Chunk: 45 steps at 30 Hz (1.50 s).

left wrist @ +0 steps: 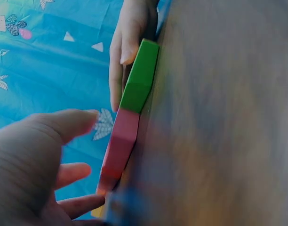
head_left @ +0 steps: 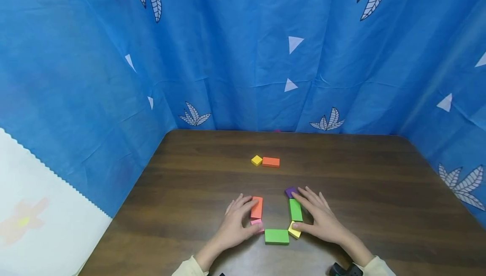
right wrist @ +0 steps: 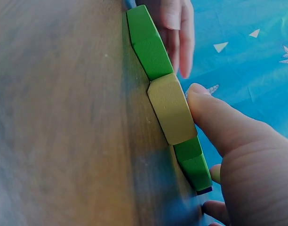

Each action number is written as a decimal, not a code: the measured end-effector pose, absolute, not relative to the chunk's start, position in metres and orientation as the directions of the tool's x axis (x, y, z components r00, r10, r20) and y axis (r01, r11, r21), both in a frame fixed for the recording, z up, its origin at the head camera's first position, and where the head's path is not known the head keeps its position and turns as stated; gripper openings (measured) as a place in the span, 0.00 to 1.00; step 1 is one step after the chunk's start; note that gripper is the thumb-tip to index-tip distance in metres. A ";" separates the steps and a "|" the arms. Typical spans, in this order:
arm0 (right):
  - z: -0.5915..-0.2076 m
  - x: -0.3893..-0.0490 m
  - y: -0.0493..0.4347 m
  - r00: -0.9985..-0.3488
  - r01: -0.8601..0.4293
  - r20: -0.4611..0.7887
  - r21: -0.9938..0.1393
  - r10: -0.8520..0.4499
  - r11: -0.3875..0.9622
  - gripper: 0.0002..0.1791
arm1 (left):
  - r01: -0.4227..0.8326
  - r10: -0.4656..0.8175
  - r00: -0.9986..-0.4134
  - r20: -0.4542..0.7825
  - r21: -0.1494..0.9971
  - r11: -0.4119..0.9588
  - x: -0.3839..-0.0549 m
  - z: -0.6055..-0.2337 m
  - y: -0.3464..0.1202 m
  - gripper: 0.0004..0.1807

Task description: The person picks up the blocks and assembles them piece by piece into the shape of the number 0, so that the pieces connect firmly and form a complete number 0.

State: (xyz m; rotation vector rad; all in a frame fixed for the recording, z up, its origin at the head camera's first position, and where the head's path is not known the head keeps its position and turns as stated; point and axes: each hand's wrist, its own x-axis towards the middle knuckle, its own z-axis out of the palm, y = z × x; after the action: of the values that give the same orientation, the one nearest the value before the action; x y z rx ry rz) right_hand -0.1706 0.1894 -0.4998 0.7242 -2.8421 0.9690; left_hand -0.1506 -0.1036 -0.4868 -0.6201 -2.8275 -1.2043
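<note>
Wooden blocks lie in a U shape on the brown table. On its left side are a red-orange block and a pink block. A green block lies across the near end. The right side has a pale yellow block, another green block and a purple block. My left hand spreads beside the red-orange and pink blocks, thumb apart from the pink block in the left wrist view. My right hand has its thumb at the yellow block and its index finger by the purple one.
Farther back on the table lie a yellow block, turned cornerwise, and a red-orange block. A blue patterned curtain hangs behind the table and along its sides. White cloth shows at the left.
</note>
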 end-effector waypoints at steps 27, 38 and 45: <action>-0.502 -0.172 0.188 -0.893 -0.441 0.194 -0.559 -0.406 0.703 0.45 | 0.120 0.088 -0.993 0.085 0.790 0.601 -0.295 -0.473 -0.092 0.33; -0.501 -0.172 0.190 -0.892 -0.444 0.196 -0.557 -0.408 0.702 0.46 | 0.139 0.156 -0.987 0.046 0.741 0.657 -0.309 -0.480 -0.082 0.37; -0.502 -0.171 0.189 -0.887 -0.454 0.209 -0.551 -0.411 0.701 0.45 | 0.118 0.190 -0.981 -0.042 0.650 0.751 -0.313 -0.478 -0.079 0.35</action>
State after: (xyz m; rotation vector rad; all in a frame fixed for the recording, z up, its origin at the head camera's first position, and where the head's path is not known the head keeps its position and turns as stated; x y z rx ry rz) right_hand -0.1710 0.1893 -0.5020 0.7209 -2.8315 0.9457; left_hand -0.3128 -0.0792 -0.4781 -0.2676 -3.0378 -1.1156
